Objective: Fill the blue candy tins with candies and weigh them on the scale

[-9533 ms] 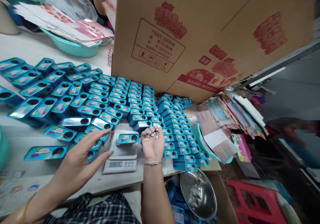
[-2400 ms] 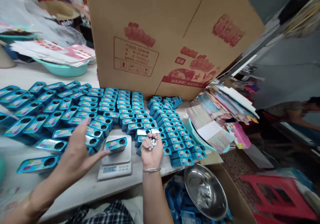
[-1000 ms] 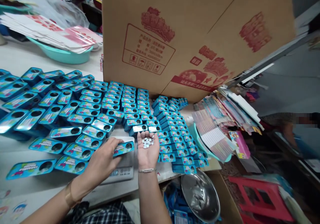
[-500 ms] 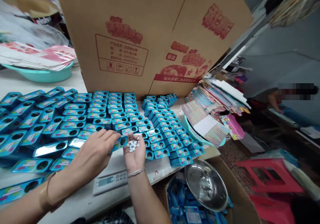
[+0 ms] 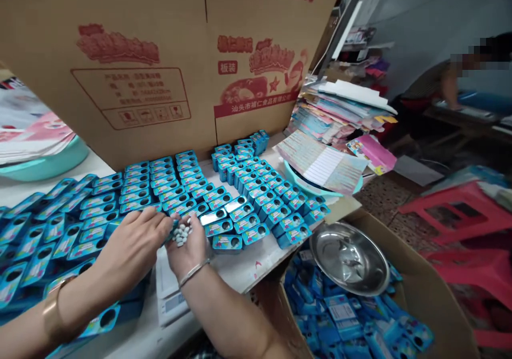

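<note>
My right hand (image 5: 191, 248) is palm up and cupped around a small heap of white candies (image 5: 182, 234). My left hand (image 5: 130, 249) reaches in from the left with its fingertips pinched right beside the candies. It holds a blue tin (image 5: 174, 229), of which only an edge shows. Both hands hover over a white digital scale (image 5: 170, 295) near the table's front edge, which my wrists mostly hide. Rows of several blue tins with round holes (image 5: 240, 188) cover the table around and beyond the hands.
A large cardboard box (image 5: 160, 55) stands behind the tins. A teal basin (image 5: 298, 180) with leaflets sits to the right, another (image 5: 44, 164) at the left. Below the table edge, a steel bowl (image 5: 350, 257) lies in a carton of blue packets (image 5: 360, 321). Red stools (image 5: 460, 215) and another person (image 5: 452, 81) are at the right.
My left hand came down onto the scale, took the blue tin off it and carried it to my cupped right hand. The view swung down and to the right.
</note>
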`<action>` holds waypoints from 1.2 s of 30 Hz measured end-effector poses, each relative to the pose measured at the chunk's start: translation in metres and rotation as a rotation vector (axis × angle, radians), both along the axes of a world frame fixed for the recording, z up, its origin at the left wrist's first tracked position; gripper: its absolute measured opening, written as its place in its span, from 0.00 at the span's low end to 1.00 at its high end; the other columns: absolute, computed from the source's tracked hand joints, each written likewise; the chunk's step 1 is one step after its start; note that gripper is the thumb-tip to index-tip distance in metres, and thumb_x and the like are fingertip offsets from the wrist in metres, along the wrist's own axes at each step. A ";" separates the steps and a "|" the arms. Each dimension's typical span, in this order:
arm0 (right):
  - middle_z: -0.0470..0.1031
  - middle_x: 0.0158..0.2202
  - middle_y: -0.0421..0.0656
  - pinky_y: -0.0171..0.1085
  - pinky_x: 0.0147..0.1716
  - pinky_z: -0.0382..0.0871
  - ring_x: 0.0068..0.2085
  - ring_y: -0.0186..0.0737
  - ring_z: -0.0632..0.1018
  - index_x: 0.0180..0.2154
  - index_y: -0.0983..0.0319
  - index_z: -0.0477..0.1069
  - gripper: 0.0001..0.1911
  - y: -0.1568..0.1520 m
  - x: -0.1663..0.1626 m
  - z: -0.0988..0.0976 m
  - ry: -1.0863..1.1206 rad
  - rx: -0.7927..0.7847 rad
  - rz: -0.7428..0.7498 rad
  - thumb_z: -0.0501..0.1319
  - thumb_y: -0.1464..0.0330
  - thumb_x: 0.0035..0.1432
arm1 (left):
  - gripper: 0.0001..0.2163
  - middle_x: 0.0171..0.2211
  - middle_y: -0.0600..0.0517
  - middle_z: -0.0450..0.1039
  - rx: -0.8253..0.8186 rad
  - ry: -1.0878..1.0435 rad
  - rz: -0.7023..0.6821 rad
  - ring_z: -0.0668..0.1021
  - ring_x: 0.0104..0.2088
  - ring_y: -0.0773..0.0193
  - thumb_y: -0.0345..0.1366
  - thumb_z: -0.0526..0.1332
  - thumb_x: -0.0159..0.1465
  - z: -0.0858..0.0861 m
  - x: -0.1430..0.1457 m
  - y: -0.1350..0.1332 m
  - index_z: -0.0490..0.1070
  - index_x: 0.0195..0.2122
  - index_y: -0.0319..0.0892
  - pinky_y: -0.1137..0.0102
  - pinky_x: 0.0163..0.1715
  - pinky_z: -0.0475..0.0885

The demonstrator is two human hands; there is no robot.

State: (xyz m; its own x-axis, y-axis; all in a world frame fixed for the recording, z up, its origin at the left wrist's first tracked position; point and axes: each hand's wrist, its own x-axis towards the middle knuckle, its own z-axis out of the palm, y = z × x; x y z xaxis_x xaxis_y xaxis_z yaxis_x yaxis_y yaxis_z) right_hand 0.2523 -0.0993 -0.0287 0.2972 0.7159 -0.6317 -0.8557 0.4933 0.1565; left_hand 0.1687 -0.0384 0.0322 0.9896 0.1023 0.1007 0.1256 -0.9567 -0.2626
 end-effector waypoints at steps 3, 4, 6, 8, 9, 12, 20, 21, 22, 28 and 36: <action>0.76 0.25 0.42 0.30 0.29 0.72 0.28 0.32 0.78 0.25 0.62 0.67 0.16 0.000 0.002 0.003 -0.010 0.009 0.008 0.54 0.63 0.64 | 0.14 0.35 0.45 0.75 -0.002 0.014 -0.002 0.72 0.38 0.48 0.23 0.50 0.59 0.002 0.004 0.000 0.72 0.39 0.41 0.56 0.36 0.64; 0.76 0.24 0.42 0.30 0.29 0.72 0.28 0.32 0.78 0.25 0.61 0.67 0.16 -0.001 0.003 0.004 -0.005 0.006 0.003 0.54 0.63 0.65 | 0.14 0.35 0.45 0.76 -0.007 0.024 0.006 0.72 0.38 0.48 0.23 0.50 0.59 0.004 0.005 0.000 0.72 0.39 0.42 0.56 0.36 0.65; 0.76 0.23 0.40 0.30 0.28 0.72 0.27 0.32 0.78 0.25 0.61 0.66 0.15 -0.002 0.004 0.005 0.015 0.001 0.000 0.54 0.63 0.65 | 0.13 0.35 0.45 0.76 -0.013 0.040 0.032 0.73 0.38 0.48 0.24 0.50 0.59 0.006 0.006 -0.001 0.72 0.37 0.43 0.55 0.36 0.65; 0.75 0.22 0.39 0.31 0.28 0.72 0.27 0.32 0.78 0.26 0.61 0.66 0.15 -0.003 0.005 0.006 0.025 0.006 -0.008 0.54 0.64 0.64 | 0.13 0.35 0.45 0.76 -0.010 0.032 0.056 0.73 0.39 0.48 0.25 0.50 0.60 0.009 0.007 -0.001 0.72 0.37 0.44 0.55 0.37 0.66; 0.74 0.22 0.38 0.32 0.28 0.73 0.27 0.32 0.78 0.25 0.60 0.66 0.15 -0.003 0.006 0.006 0.021 0.005 -0.005 0.54 0.64 0.64 | 0.13 0.35 0.45 0.75 -0.007 0.026 0.061 0.73 0.39 0.48 0.25 0.50 0.59 0.009 0.007 -0.001 0.72 0.36 0.44 0.55 0.37 0.66; 0.75 0.23 0.39 0.33 0.30 0.74 0.27 0.33 0.78 0.25 0.60 0.64 0.14 -0.004 0.007 0.003 -0.025 0.005 -0.001 0.54 0.64 0.64 | 0.14 0.34 0.46 0.75 -0.016 0.015 0.083 0.72 0.40 0.47 0.23 0.50 0.56 0.010 0.005 0.000 0.72 0.35 0.43 0.55 0.36 0.67; 0.73 0.24 0.38 0.33 0.27 0.71 0.28 0.33 0.77 0.27 0.60 0.63 0.13 -0.021 0.025 -0.006 -0.120 -0.024 0.018 0.54 0.63 0.64 | 0.18 0.43 0.46 0.77 -0.387 -0.206 0.406 0.78 0.42 0.47 0.46 0.59 0.61 -0.022 -0.025 -0.007 0.71 0.49 0.45 0.57 0.38 0.72; 0.73 0.24 0.38 0.32 0.26 0.70 0.26 0.32 0.76 0.27 0.60 0.63 0.13 -0.024 0.029 -0.006 -0.135 -0.026 0.031 0.54 0.63 0.64 | 0.19 0.44 0.46 0.77 -0.439 -0.239 0.453 0.79 0.42 0.48 0.48 0.59 0.61 -0.030 -0.031 -0.010 0.70 0.50 0.46 0.58 0.38 0.73; 0.72 0.24 0.37 0.31 0.24 0.68 0.25 0.31 0.74 0.27 0.60 0.63 0.13 -0.027 0.033 -0.006 -0.153 -0.023 0.043 0.54 0.63 0.64 | 0.19 0.44 0.47 0.77 -0.496 -0.261 0.486 0.80 0.42 0.49 0.49 0.59 0.61 -0.040 -0.036 -0.014 0.70 0.50 0.46 0.59 0.37 0.73; 0.63 0.21 0.32 0.26 0.18 0.57 0.19 0.26 0.63 0.27 0.60 0.60 0.13 -0.039 0.046 -0.003 -0.324 0.052 0.012 0.53 0.64 0.64 | 0.16 0.45 0.48 0.76 -0.808 -0.334 0.468 0.79 0.44 0.55 0.43 0.61 0.61 -0.094 -0.043 -0.031 0.68 0.49 0.46 0.64 0.42 0.74; 0.57 0.21 0.31 0.25 0.15 0.51 0.17 0.25 0.56 0.28 0.59 0.61 0.11 -0.052 0.046 -0.001 -0.603 0.086 0.074 0.55 0.63 0.63 | 0.37 0.65 0.41 0.59 -0.786 -0.482 0.402 0.65 0.64 0.47 0.44 0.64 0.59 -0.070 -0.066 -0.031 0.50 0.67 0.45 0.51 0.61 0.64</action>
